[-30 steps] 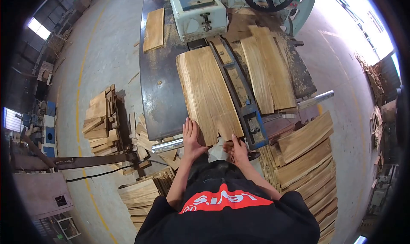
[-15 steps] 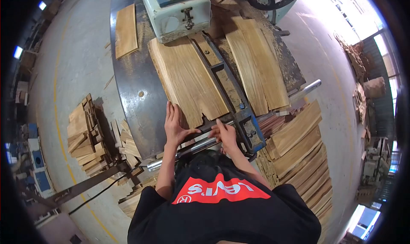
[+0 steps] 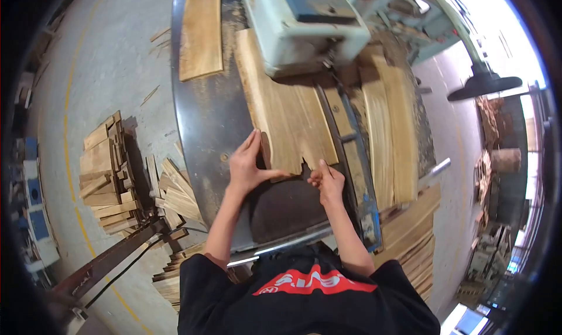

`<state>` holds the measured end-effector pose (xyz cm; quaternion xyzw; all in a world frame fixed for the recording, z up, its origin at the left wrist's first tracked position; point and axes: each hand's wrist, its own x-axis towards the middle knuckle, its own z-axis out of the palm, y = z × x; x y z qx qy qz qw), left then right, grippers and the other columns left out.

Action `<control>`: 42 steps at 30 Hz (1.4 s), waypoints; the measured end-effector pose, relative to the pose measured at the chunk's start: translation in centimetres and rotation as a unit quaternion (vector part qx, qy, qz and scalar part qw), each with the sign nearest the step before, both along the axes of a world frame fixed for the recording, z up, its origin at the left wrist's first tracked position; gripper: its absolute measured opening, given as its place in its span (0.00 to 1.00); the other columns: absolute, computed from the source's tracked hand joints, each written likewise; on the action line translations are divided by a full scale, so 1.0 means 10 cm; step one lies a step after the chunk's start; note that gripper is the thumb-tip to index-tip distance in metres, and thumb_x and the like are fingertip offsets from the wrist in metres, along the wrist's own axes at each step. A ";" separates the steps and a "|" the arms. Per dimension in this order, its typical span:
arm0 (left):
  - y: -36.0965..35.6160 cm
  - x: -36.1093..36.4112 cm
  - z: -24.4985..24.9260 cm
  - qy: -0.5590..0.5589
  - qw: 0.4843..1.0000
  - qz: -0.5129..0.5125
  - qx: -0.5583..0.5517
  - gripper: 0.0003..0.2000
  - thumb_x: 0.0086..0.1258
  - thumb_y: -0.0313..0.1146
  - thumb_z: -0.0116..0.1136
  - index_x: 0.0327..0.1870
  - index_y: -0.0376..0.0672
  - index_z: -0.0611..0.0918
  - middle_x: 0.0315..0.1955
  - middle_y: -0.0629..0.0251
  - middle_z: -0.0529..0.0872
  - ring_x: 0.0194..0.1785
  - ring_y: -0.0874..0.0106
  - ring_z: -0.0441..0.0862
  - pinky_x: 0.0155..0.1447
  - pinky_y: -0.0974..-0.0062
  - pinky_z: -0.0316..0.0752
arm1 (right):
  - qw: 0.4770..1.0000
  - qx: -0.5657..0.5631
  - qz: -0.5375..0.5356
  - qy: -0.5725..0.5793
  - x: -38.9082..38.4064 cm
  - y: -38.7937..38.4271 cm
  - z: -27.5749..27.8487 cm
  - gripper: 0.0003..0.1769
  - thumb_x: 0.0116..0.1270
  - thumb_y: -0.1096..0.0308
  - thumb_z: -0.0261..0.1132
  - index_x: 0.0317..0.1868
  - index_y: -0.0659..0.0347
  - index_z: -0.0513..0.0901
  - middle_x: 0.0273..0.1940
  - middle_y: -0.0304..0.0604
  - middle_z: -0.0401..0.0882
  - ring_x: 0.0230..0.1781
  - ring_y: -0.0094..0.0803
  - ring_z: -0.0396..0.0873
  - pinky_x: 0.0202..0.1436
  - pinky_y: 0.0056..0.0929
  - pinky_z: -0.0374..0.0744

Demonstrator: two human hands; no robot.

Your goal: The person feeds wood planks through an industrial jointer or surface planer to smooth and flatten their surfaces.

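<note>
A wide wooden board (image 3: 287, 118) lies flat on the dark machine table, its far part beneath the pale green machine housing (image 3: 313, 39). Its near end is ragged and has a dark notch. My left hand (image 3: 247, 166) cups the near left corner, fingers stretched along the long edge and thumb spread along the near end. At the near right corner my right hand (image 3: 329, 184) touches the board's end, one finger straight and the others curled in with nothing in them. Just right of the board runs a metal guide fence (image 3: 349, 137) with worn blue paint.
More boards (image 3: 391, 130) lie right of the fence; another board (image 3: 201, 33) lies at the table's far left. A plank stack (image 3: 410, 229) stands at the near right. Offcuts (image 3: 108, 171) are piled on the floor at left. A dark lamp shade (image 3: 485, 84) hangs at right.
The board and both hands have moved forward over the table, baring the dark strip at its near edge. The camera view has also shifted and turned.
</note>
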<state>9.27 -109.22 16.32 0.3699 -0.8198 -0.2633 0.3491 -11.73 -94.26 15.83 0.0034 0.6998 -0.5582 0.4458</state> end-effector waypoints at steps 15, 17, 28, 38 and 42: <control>-2.58 0.13 0.45 -0.205 0.893 0.368 0.162 0.67 0.35 0.60 0.88 0.77 0.32 0.66 0.72 0.38 0.72 0.73 0.42 0.71 0.73 0.43 0.69 | 0.999 -0.021 0.026 -0.031 -0.32 -0.96 -0.22 0.19 0.81 0.58 0.69 0.36 0.67 0.84 0.29 0.46 0.88 0.25 0.32 0.86 0.28 0.27 0.81; -2.25 0.32 0.34 -0.105 0.913 0.357 0.169 0.67 0.32 0.59 0.89 0.80 0.41 0.67 0.64 0.42 0.82 0.69 0.43 0.78 0.71 0.45 0.73 | 0.999 0.002 0.049 -0.016 -0.38 -1.15 -0.21 0.19 0.83 0.61 0.64 0.34 0.66 0.85 0.28 0.46 0.87 0.24 0.31 0.84 0.27 0.29 0.78; 1.35 0.90 0.27 0.422 0.747 0.092 0.506 0.27 0.68 0.53 0.67 0.62 0.46 0.82 0.54 0.63 0.87 0.53 0.68 0.85 0.55 0.63 0.81 | 0.919 -0.221 0.325 -0.031 0.49 -0.47 0.49 0.18 0.82 0.56 0.66 0.58 0.62 0.82 0.49 0.51 0.90 0.45 0.36 0.91 0.45 0.31 0.88; 3.39 0.47 0.10 0.186 0.931 0.113 0.295 0.56 0.49 0.44 0.90 0.80 0.33 0.71 0.77 0.39 0.72 0.69 0.57 0.77 0.75 0.61 0.71 | 0.868 -0.221 0.335 0.292 0.81 1.58 0.76 0.37 0.78 0.69 0.68 0.84 0.53 0.66 0.24 0.32 0.69 0.25 0.17 0.62 0.29 0.26 0.67; 3.66 0.37 0.17 -0.009 0.985 0.090 0.148 0.62 0.36 0.49 0.93 0.80 0.37 0.73 0.79 0.34 0.68 0.70 0.48 0.73 0.73 0.57 0.72 | 0.895 -0.259 0.257 0.256 0.45 1.98 0.15 0.40 0.77 0.75 0.64 0.87 0.51 0.62 0.27 0.43 0.76 0.28 0.20 0.67 0.34 0.26 0.73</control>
